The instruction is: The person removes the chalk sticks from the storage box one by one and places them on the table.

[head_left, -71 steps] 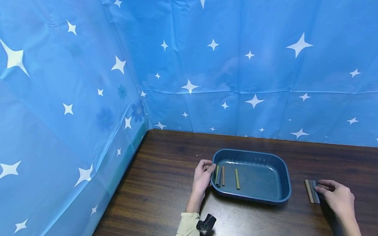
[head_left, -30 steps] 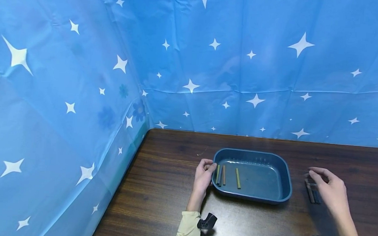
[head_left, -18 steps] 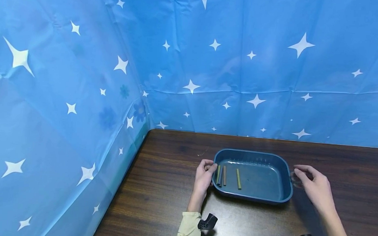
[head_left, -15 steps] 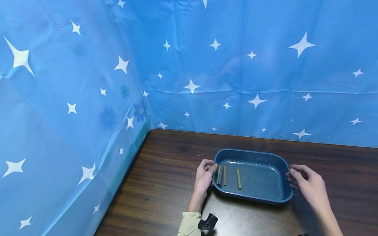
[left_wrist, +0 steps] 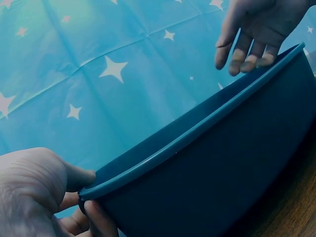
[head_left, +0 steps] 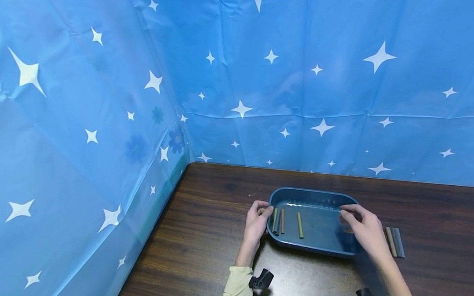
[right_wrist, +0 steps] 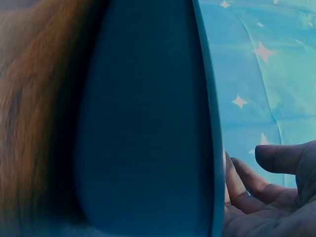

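Blue tray (head_left: 322, 227) is sitting on the wood-grain table (head_left: 201, 234), with one of your hands at each end of it. Your left hand (head_left: 255, 221) has the tray's left end pinched, thumb over the rim and fingers tucked under the outside of it, and that forearm comes up from the tray's near side. Your right hand (head_left: 364, 228) hangs over the tray's right end, thumb well away from the fingers, fingers loose and a bit bent, palm turned toward the left end. Nothing shows in its grasp from any of your three views.

Inside the tray, three thin sticks (head_left: 282, 221) lie close together by the left wall, and a yellow-green stick (head_left: 300, 226) is on its own a little right of them. Just outside the tray's right end there's a side-by-side bunch of brown and gray sticks (head_left: 391, 241), partly behind your right hand in the head view. The black wrist unit (head_left: 261, 279) on your left arm, nearer you than the tray, has marks too small to make out. Behind the tray is a blue star-print backdrop (head_left: 224, 85).
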A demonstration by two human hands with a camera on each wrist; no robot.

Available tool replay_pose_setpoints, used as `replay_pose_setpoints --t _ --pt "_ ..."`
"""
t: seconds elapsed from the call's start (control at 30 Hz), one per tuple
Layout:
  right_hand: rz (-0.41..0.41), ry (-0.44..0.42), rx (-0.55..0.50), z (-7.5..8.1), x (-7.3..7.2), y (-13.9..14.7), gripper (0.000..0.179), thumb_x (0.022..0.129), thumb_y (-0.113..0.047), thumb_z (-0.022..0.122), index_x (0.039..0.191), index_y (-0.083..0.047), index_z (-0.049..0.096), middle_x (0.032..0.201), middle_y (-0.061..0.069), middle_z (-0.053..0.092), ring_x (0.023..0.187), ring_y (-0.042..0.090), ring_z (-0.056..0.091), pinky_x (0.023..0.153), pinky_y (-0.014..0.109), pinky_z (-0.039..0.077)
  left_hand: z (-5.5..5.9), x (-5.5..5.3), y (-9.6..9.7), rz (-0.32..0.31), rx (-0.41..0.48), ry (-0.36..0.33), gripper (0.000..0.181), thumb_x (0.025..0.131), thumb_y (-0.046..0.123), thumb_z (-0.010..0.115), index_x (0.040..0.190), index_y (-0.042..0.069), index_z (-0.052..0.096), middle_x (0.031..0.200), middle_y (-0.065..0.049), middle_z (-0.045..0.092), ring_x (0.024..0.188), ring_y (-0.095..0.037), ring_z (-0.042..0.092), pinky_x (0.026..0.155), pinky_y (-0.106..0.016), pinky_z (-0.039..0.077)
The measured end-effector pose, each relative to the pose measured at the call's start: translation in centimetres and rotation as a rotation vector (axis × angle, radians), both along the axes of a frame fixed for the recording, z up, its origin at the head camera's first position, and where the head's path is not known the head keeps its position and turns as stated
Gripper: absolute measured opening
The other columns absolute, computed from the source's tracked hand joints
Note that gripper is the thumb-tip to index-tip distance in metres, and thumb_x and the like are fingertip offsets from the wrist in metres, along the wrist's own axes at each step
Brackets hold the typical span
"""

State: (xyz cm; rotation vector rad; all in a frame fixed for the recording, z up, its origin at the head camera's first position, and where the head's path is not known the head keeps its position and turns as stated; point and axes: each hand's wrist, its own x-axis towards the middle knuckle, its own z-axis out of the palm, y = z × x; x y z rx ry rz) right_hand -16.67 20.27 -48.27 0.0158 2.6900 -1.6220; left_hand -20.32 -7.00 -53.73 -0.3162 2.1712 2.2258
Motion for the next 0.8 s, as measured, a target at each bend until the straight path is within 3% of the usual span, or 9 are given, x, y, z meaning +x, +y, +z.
replay_pose_setpoints --t 0.13,0.53,0.8 --pt "0.016 -0.018 0.002 -0.2 -0.4 -1.2 0.037 0.110 -0.016 0.052 0.134 0.012 0.057 0.110 0.027 0.069 0.098 0.038 0.070 0.076 0.043 0.062 -0.2 0.0 0.0 -0.002 0.000 0.005 0.021 0.101 0.013 0.064 0.116 0.000 0.061 0.094 -0.018 0.066 0.053 -0.010 0.045 0.046 -0.021 0.037" --pt "0.134 -0.075 -0.051 -0.9 -1.1 -3.9 0.040 0.104 -0.009 0.061 0.135 0.014 0.053 0.107 0.026 0.069 0.087 0.035 0.073 0.066 0.042 0.063 -0.2 0.2 0.1 -0.006 0.011 0.014 0.019 0.100 0.012 0.064 0.115 0.001 0.061 0.089 -0.014 0.065 0.052 -0.011 0.045 0.046 -0.022 0.037" --pt "0.178 -0.095 0.067 -1.3 -1.9 -5.4 0.042 0.099 -0.009 0.067 0.132 0.014 0.055 0.102 0.021 0.071 0.079 0.028 0.071 0.065 0.040 0.060 -0.1 0.1 0.0 -0.001 0.017 0.022 0.021 0.100 0.013 0.065 0.116 -0.001 0.060 0.091 -0.016 0.066 0.053 -0.011 0.046 0.045 -0.022 0.037"
